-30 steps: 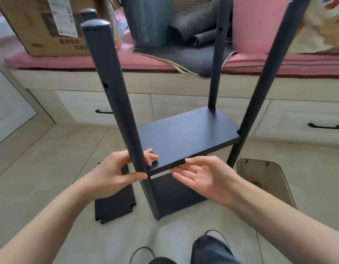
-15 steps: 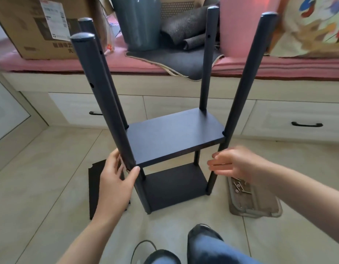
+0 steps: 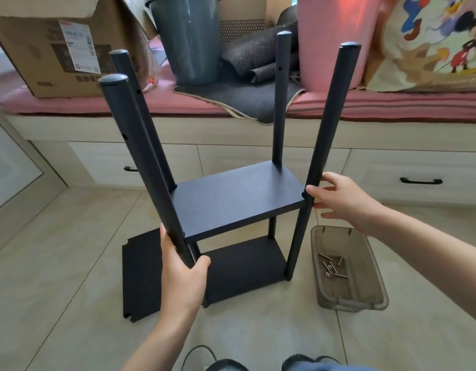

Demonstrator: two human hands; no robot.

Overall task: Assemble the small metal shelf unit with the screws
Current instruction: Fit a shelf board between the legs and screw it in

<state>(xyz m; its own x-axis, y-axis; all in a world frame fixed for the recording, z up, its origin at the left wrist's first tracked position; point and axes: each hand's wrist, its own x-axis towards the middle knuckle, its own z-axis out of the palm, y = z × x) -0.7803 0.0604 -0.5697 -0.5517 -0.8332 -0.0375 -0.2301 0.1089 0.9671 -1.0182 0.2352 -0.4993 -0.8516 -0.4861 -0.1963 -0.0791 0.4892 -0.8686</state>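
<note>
While your left hand (image 3: 182, 266) gripped the near-left post (image 3: 145, 172) low down, thumb on one side and fingers curled round the other, your right hand (image 3: 343, 202) sat at the near-right post (image 3: 321, 162) with its fingers spread and nearly straight, the tips touching or just beside the post at the level of the middle shelf (image 3: 236, 199); whether they pressed on it I cannot tell. You seemed to hold the shelf unit that way to keep it steady and square on the floor, since the long posts lean outward and the upper holes in them carried nothing yet. The unit stood at the centre of your view, its bottom shelf (image 3: 244, 269) on the tiles beneath the middle one, two further posts rising at 11 and 1 o'clock. A loose shelf panel (image 3: 140, 277) lay flat on the floor at 8 o'clock, partly behind your left wrist and ready, by my judgement, for the top tier. At 4 o'clock, just beside the near-right post, a clear plastic tray (image 3: 365, 295) held the screws (image 3: 331, 267). Beyond, at 12 o'clock, ran a drawer bench with a pink cushion (image 3: 392, 105), bearing a cardboard box (image 3: 57, 54), a grey bucket (image 3: 188, 41) and a pink bin (image 3: 327, 41). Nothing stood between your right hand and the tray.
</note>
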